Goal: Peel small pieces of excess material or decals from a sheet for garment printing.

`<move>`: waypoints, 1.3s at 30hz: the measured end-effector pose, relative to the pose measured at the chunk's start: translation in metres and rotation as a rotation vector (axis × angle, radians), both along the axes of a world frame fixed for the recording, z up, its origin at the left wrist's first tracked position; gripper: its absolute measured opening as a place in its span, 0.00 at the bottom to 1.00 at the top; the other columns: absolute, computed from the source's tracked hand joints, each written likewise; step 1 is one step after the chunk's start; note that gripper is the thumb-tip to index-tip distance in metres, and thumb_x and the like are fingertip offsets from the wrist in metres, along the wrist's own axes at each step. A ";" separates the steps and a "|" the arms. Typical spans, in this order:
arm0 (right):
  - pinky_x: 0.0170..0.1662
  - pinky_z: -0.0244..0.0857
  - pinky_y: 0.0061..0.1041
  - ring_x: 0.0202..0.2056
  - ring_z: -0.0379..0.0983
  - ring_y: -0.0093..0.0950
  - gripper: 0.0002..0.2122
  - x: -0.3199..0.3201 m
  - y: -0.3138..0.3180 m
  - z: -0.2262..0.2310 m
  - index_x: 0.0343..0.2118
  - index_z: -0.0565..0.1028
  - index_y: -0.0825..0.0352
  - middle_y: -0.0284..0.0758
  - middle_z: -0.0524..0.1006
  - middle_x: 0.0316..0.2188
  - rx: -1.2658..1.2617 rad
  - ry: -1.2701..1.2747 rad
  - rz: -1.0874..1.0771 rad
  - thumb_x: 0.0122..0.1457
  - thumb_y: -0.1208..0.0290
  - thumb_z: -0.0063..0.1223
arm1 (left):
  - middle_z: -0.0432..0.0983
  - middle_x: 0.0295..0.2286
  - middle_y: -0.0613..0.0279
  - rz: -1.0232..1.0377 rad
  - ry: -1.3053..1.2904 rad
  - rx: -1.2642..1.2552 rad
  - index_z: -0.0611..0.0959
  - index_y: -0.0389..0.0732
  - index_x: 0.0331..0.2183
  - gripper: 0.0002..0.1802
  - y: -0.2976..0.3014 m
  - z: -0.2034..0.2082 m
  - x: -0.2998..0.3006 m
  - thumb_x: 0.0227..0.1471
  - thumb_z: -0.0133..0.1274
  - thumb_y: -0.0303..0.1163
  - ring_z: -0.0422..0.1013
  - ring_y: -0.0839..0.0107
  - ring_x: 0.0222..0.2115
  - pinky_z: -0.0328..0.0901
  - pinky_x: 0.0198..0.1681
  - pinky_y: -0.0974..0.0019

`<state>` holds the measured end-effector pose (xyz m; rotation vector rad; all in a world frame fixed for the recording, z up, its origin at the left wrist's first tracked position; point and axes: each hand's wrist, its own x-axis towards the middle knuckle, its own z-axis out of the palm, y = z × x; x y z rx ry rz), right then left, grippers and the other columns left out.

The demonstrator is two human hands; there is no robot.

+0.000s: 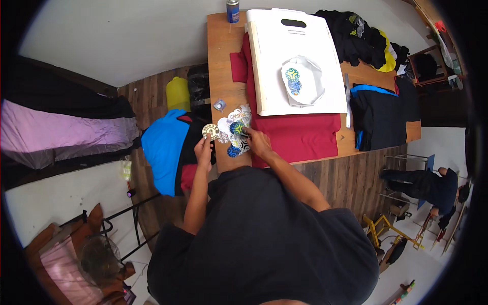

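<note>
Between the thumb and fingers of my left hand [204,151] is a round cream-and-dark sticker [211,131], lifted at the table's left edge. The fingers of my right hand [260,144] are pinched at the edge of a round blue, green and yellow sticker [237,128]. Under it lies a loose pile of cut-out stickers [243,146], white, black and blue. A small square greyish piece [219,105] lies just beyond the pile. Some of the pile is hidden behind my right fingers.
Right of the pile, a white board [305,46] with a handle slot rests on folded red cloth [300,137]. A crumpled white bag [310,84] with round prints lies on it. Dark folded garments [378,119] and a spray can [233,11] share the table [221,46]. Blue fabric [163,145] is at left.
</note>
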<state>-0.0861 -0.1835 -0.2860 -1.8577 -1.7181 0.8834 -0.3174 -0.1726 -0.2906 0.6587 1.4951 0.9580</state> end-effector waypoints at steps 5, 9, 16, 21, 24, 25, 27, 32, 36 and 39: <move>0.38 0.68 0.33 0.37 0.74 0.44 0.14 0.014 -0.031 -0.029 0.44 0.73 0.66 0.46 0.77 0.35 -0.033 0.163 0.061 0.53 0.72 0.54 | 0.73 0.24 0.76 -0.037 0.025 0.002 0.81 0.41 0.36 0.16 -0.006 -0.007 -0.001 0.54 0.53 0.44 0.62 0.87 0.22 0.56 0.24 0.80; 0.36 0.67 0.29 0.33 0.75 0.35 0.14 0.034 -0.050 -0.037 0.43 0.72 0.70 0.44 0.77 0.31 -0.044 0.227 0.004 0.55 0.69 0.54 | 0.73 0.25 0.75 -0.088 0.059 0.054 0.81 0.39 0.35 0.16 -0.006 -0.004 0.007 0.55 0.52 0.42 0.62 0.88 0.22 0.55 0.24 0.80; 0.30 0.61 0.23 0.24 0.62 0.20 0.12 0.067 -0.071 -0.014 0.35 0.69 0.69 0.29 0.67 0.20 -0.102 0.477 -0.280 0.60 0.64 0.49 | 0.70 0.22 0.74 -0.097 0.006 0.110 0.79 0.34 0.34 0.14 -0.003 0.012 0.032 0.57 0.51 0.37 0.61 0.87 0.23 0.55 0.26 0.79; 0.32 0.58 0.17 0.28 0.61 0.15 0.08 0.090 -0.057 0.041 0.34 0.69 0.67 0.27 0.66 0.24 0.041 0.557 -0.348 0.61 0.67 0.47 | 0.75 0.27 0.69 -0.127 -0.093 0.208 0.78 0.33 0.36 0.12 -0.002 0.038 0.058 0.56 0.52 0.33 0.66 0.85 0.27 0.60 0.30 0.79; 0.32 0.56 0.15 0.28 0.58 0.14 0.06 0.115 -0.043 0.067 0.32 0.68 0.66 0.23 0.65 0.25 0.071 0.729 -0.590 0.61 0.69 0.48 | 0.76 0.30 0.66 -0.135 -0.122 0.255 0.77 0.33 0.37 0.12 0.007 0.071 0.087 0.56 0.52 0.33 0.68 0.83 0.29 0.61 0.33 0.79; 0.31 0.56 0.16 0.28 0.58 0.14 0.07 0.133 -0.040 0.055 0.31 0.67 0.66 0.23 0.64 0.24 0.134 0.750 -0.665 0.61 0.69 0.48 | 0.76 0.30 0.66 -0.136 -0.126 0.265 0.77 0.33 0.37 0.12 0.009 0.075 0.096 0.56 0.52 0.33 0.68 0.83 0.29 0.61 0.33 0.79; 0.25 0.52 0.15 0.22 0.55 0.13 0.09 0.165 -0.023 0.044 0.29 0.63 0.61 0.22 0.60 0.21 0.251 0.711 -0.776 0.61 0.65 0.48 | 0.76 0.31 0.65 -0.145 -0.100 0.300 0.77 0.32 0.38 0.12 0.011 0.081 0.114 0.56 0.51 0.32 0.69 0.82 0.30 0.61 0.34 0.79; 0.28 0.55 0.19 0.23 0.54 0.17 0.12 0.204 0.029 0.079 0.28 0.63 0.65 0.26 0.61 0.25 0.386 0.451 -0.769 0.56 0.67 0.55 | 0.77 0.32 0.64 -0.130 -0.141 0.391 0.76 0.33 0.39 0.11 0.006 0.095 0.164 0.56 0.51 0.30 0.70 0.82 0.31 0.62 0.34 0.79; 0.25 0.57 0.22 0.20 0.58 0.19 0.16 0.220 0.046 0.086 0.27 0.62 0.67 0.31 0.67 0.23 0.314 0.341 -0.601 0.51 0.68 0.60 | 0.76 0.29 0.67 -0.165 -0.130 0.379 0.77 0.33 0.37 0.10 -0.003 0.109 0.205 0.56 0.50 0.30 0.68 0.84 0.29 0.61 0.32 0.80; 0.23 0.55 0.21 0.18 0.57 0.18 0.14 0.225 0.046 0.090 0.27 0.62 0.66 0.30 0.68 0.20 0.333 0.364 -0.553 0.49 0.72 0.59 | 0.75 0.28 0.67 -0.152 -0.143 0.361 0.77 0.33 0.37 0.09 -0.010 0.124 0.230 0.56 0.51 0.29 0.66 0.85 0.27 0.59 0.31 0.80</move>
